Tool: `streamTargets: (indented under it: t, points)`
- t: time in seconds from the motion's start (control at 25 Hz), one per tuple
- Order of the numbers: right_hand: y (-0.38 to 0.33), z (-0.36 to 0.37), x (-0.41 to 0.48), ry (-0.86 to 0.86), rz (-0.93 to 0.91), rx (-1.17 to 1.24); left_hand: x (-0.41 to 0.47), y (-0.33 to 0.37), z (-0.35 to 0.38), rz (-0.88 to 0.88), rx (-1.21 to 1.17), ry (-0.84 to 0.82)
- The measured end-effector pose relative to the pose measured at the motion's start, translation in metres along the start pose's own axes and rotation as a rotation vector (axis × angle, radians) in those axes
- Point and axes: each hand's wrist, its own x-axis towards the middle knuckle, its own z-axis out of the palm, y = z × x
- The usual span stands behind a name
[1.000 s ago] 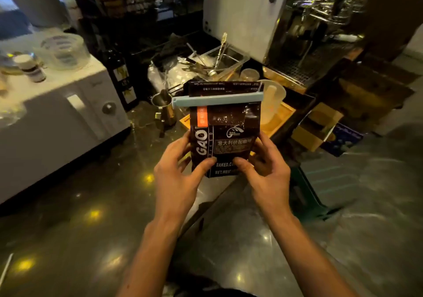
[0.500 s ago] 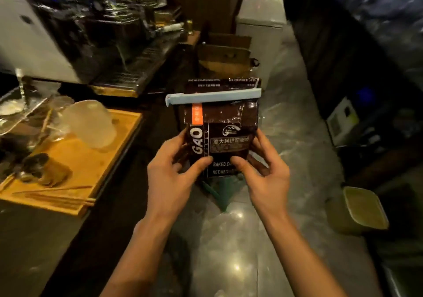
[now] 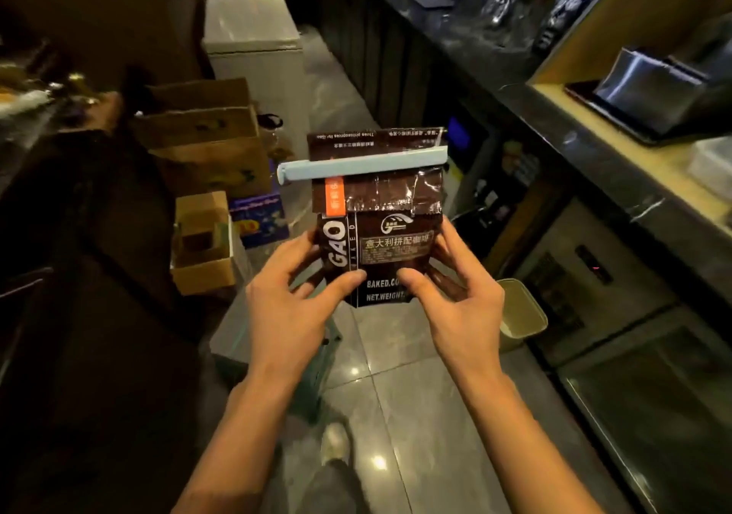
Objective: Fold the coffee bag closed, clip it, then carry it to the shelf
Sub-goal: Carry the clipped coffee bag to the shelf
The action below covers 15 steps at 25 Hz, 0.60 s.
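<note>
A dark brown foil coffee bag [image 3: 380, 236] with white lettering and an orange strip near its upper left is held upright in the air, in front of the person and above a grey tiled floor [image 3: 416, 414]. Its top is folded over, so the print on the flap reads upside down, and a long pale blue plastic clip [image 3: 362, 168] is clamped straight across the fold, sticking out past the bag's left edge.

The left hand [image 3: 291, 307] grasps the bag's lower left side, thumb pressed on the front face and fingers curled behind. The right hand [image 3: 461, 307] grasps the lower right side the same way, thumb on the front near the bottom print, fingers wrapped round the edge and back. The two thumb tips lie close together without touching.

To the left, stacked brown cardboard boxes [image 3: 206, 137] stand beside a white chest-like cabinet [image 3: 253, 46]. To the right runs a dark stone counter [image 3: 594, 157] with a yellow-lit surface, and a pale green bin [image 3: 523, 315] sits on the floor just behind the right hand.
</note>
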Motion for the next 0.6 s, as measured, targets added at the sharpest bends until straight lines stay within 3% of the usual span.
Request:
streamTargets:
  t: [0.28,0.6]
  points:
    - [0.022,0.041,0.126,0.066,0.017,-0.067,0.152,-0.017,0.019,-0.019,-0.098,-0.069]
    - [0.079,0.029,0.262,0.112,0.028,-0.079,0.283,-0.038,0.096,0.0,-0.128,-0.115]
